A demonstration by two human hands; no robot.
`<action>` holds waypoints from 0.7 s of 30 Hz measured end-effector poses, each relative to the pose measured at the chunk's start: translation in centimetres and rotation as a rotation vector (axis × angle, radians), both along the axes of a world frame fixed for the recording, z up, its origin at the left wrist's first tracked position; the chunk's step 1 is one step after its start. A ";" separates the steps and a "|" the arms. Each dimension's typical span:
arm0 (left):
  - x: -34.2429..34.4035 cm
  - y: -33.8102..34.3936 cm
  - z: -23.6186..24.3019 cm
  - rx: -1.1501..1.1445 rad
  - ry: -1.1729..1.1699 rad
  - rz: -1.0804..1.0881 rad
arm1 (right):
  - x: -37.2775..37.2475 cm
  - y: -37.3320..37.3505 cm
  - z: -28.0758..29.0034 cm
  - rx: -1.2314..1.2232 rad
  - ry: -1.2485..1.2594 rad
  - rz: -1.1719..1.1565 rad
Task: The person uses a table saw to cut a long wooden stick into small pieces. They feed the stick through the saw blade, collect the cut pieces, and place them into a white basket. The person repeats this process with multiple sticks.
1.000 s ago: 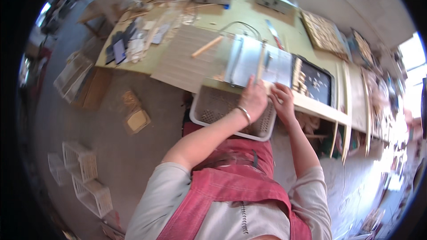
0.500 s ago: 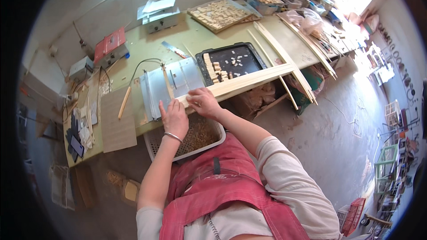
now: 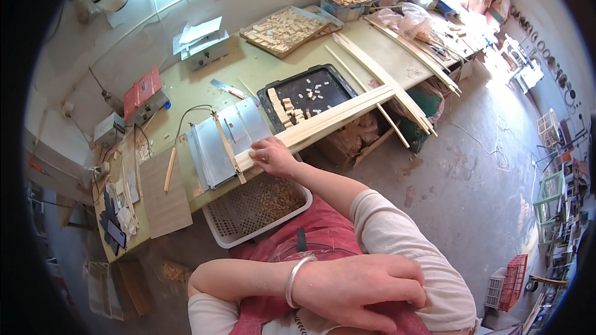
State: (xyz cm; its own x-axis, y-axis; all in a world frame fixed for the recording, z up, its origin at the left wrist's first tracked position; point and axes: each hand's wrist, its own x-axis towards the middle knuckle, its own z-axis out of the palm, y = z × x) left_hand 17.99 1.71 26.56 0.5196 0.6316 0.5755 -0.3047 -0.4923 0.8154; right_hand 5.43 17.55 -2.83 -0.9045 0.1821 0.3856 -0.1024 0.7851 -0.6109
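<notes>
The right hand (image 3: 273,157) is over the near-left end of a bundle of pale wooden strips (image 3: 338,118), with fingers curled and rather narrow; whether they pinch the wood or only press on it, I cannot tell. The strips lie along the front edge of the green worktable (image 3: 241,73), and their end is just beside a slim wooden bar (image 3: 225,136) which crosses a silvery metal plate (image 3: 253,123). The left hand (image 3: 359,290) (it wears a silver bracelet (image 3: 292,280)) is across the chest, near the right sleeve (image 3: 397,236); its fingers are loosely bent, and the palm is hidden, so I cannot say if it holds something. Behind the strips is a black tray (image 3: 338,87) with small wooden blocks (image 3: 285,110). Below the table edge is a white perforated basket (image 3: 231,216), containing small wood pieces.
</notes>
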 end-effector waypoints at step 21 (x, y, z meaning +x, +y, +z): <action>1.9 -1.0 2.7 -0.034 0.180 0.004 | 0.0 0.1 0.0 -0.004 -0.020 0.002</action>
State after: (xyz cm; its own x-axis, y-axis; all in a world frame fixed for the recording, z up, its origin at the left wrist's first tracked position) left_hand 19.91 0.72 29.30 0.6099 0.6512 0.4517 -0.1501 -0.4647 0.8726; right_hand 5.46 17.61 -2.81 -0.9124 0.1822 0.3664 -0.0913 0.7823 -0.6162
